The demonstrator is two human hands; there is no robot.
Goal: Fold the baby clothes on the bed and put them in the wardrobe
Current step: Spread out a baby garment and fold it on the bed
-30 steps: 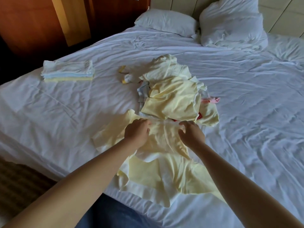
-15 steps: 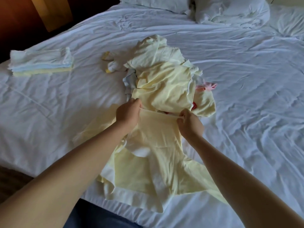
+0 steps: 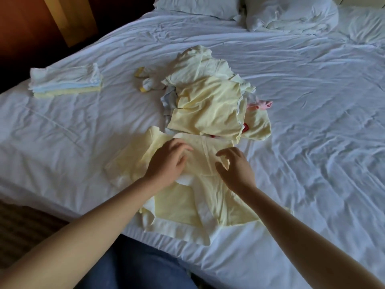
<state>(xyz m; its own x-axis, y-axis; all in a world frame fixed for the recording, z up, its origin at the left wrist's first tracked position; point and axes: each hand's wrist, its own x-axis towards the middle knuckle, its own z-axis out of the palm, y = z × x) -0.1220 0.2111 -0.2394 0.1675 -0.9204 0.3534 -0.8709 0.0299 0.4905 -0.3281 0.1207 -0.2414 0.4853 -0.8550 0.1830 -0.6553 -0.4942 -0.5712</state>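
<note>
Yellow cotton baby garment (image 3: 177, 205) lies spread near the front edge of the white-sheeted bed (image 3: 312, 142), partly opened out, one sleeve reaching left. The left hand (image 3: 168, 163) rests on its upper part with relaxed fingers, gripping nothing. The right hand (image 3: 237, 167) is just beside it over the chest, fingers loosely spread and empty; whether they touch the cloth I cannot tell.

This looks like the smoothing step before the first fold. Next, the sleeves and sides need turning inward, then the hem brought up.

Touching the garment's far edge is a loose heap of unfolded yellow and white baby clothes (image 3: 208, 107), which could catch on the collar. A pink scrap (image 3: 260, 105) pokes from its right side, and small white-and-yellow socks (image 3: 145, 82) lie at its left. A neat stack of folded cloths (image 3: 66, 84) waits well apart to the left. Dark wooden furniture (image 3: 31, 28) stands beyond the bed.
</note>
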